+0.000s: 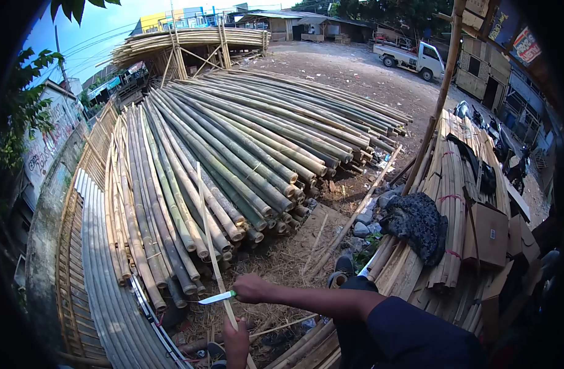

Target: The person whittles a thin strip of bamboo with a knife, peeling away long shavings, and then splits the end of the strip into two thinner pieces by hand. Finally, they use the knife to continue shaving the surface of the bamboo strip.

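My right hand (251, 289) is closed around the green-and-white handle of a knife (214, 299). Its pale blade points left and lies across a long, thin bamboo strip (210, 249), apparently touching it. Below the blade, my left hand (236, 339) grips the same strip, which stands up at a slant with its top leaning slightly left. The strip's lower end runs past my left hand towards the bottom edge. Behind the strip lies a large pile of bamboo poles (232, 154), their cut ends facing me.
Corrugated sheets (119, 307) and a bamboo fence (70, 277) line the left. On the right are bundled bamboo slats (451, 184), a dark speckled cloth (414, 227) and a cardboard box (485, 234). An upright pole (438, 104) stands nearby. A white pickup truck (411, 58) is parked farther back.
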A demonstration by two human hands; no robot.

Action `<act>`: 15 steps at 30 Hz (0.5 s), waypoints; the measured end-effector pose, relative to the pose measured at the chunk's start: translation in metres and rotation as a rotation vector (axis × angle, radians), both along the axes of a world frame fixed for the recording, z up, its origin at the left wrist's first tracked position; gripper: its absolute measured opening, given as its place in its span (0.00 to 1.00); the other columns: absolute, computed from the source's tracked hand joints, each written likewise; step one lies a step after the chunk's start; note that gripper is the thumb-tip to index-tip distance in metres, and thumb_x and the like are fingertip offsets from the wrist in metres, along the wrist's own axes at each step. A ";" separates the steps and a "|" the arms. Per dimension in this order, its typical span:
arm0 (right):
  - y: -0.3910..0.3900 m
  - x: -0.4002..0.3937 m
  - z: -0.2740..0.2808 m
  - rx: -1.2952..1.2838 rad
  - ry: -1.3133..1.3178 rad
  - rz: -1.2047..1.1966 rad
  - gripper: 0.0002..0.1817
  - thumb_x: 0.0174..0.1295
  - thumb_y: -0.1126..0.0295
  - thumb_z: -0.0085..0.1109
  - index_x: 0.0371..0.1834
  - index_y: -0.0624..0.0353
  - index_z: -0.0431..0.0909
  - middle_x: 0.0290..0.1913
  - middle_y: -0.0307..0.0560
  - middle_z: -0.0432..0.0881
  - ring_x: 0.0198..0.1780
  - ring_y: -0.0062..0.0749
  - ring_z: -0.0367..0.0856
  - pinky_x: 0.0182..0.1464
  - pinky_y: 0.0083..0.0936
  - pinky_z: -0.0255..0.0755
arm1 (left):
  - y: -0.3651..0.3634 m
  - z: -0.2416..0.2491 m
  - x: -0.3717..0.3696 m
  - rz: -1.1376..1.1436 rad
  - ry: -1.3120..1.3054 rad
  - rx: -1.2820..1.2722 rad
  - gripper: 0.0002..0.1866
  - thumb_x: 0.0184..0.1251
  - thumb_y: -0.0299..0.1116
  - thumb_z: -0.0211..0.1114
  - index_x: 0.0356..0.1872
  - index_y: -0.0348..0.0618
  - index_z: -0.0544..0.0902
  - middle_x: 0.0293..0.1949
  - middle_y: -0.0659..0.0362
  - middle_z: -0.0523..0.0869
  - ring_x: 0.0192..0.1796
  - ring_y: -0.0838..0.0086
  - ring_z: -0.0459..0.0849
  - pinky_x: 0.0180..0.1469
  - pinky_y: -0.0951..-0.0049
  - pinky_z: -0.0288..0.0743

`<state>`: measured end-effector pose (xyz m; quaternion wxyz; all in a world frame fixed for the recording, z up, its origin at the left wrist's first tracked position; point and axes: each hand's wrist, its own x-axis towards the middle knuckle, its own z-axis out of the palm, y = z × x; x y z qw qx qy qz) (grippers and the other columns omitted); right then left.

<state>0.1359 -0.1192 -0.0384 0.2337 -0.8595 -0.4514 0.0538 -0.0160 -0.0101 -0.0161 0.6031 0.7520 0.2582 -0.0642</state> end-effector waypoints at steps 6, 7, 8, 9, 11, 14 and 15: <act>-0.005 0.015 -0.001 0.055 -0.060 -0.240 0.11 0.49 0.63 0.56 0.18 0.59 0.79 0.22 0.57 0.80 0.26 0.54 0.81 0.30 0.45 0.74 | 0.005 -0.023 0.004 -0.057 -0.268 0.218 0.10 0.64 0.32 0.59 0.35 0.36 0.70 0.22 0.53 0.76 0.25 0.68 0.77 0.29 0.66 0.69; 0.002 0.000 0.006 0.006 -0.043 -0.093 0.11 0.49 0.64 0.56 0.18 0.60 0.79 0.21 0.57 0.79 0.26 0.55 0.81 0.30 0.46 0.74 | 0.004 -0.015 0.002 -0.045 -0.224 0.229 0.10 0.64 0.32 0.59 0.36 0.36 0.70 0.22 0.53 0.75 0.25 0.67 0.77 0.30 0.66 0.69; 0.006 -0.004 0.002 0.006 -0.056 -0.014 0.10 0.48 0.64 0.56 0.18 0.58 0.79 0.20 0.57 0.79 0.26 0.54 0.81 0.29 0.45 0.74 | 0.002 -0.008 0.001 -0.028 -0.177 0.240 0.10 0.64 0.32 0.59 0.36 0.36 0.71 0.22 0.53 0.75 0.25 0.67 0.77 0.30 0.66 0.69; -0.003 0.013 0.000 0.029 -0.104 -0.150 0.10 0.47 0.64 0.57 0.18 0.58 0.80 0.20 0.57 0.79 0.26 0.53 0.81 0.29 0.45 0.75 | -0.005 0.003 -0.004 -0.075 -0.240 0.315 0.10 0.64 0.32 0.60 0.37 0.36 0.71 0.22 0.52 0.75 0.25 0.66 0.77 0.30 0.65 0.70; -0.028 0.057 -0.016 0.069 -0.248 -0.271 0.09 0.45 0.64 0.58 0.18 0.56 0.81 0.20 0.57 0.79 0.26 0.50 0.82 0.29 0.44 0.75 | -0.007 0.004 -0.003 -0.160 -0.175 0.284 0.11 0.65 0.34 0.60 0.37 0.36 0.70 0.22 0.51 0.76 0.24 0.63 0.77 0.30 0.64 0.70; -0.015 0.035 0.000 -0.016 -0.097 -0.376 0.09 0.45 0.65 0.58 0.20 0.58 0.83 0.23 0.58 0.81 0.28 0.53 0.83 0.32 0.44 0.77 | -0.011 0.039 0.006 -0.148 -0.220 0.313 0.13 0.68 0.36 0.58 0.38 0.35 0.70 0.22 0.49 0.78 0.25 0.61 0.80 0.28 0.63 0.71; -0.007 0.024 0.010 -0.047 -0.062 -0.306 0.09 0.45 0.65 0.58 0.20 0.58 0.82 0.23 0.58 0.81 0.28 0.53 0.83 0.33 0.44 0.77 | -0.006 0.030 0.007 -0.116 -0.193 0.299 0.13 0.68 0.36 0.58 0.37 0.34 0.70 0.22 0.49 0.78 0.25 0.61 0.81 0.28 0.63 0.71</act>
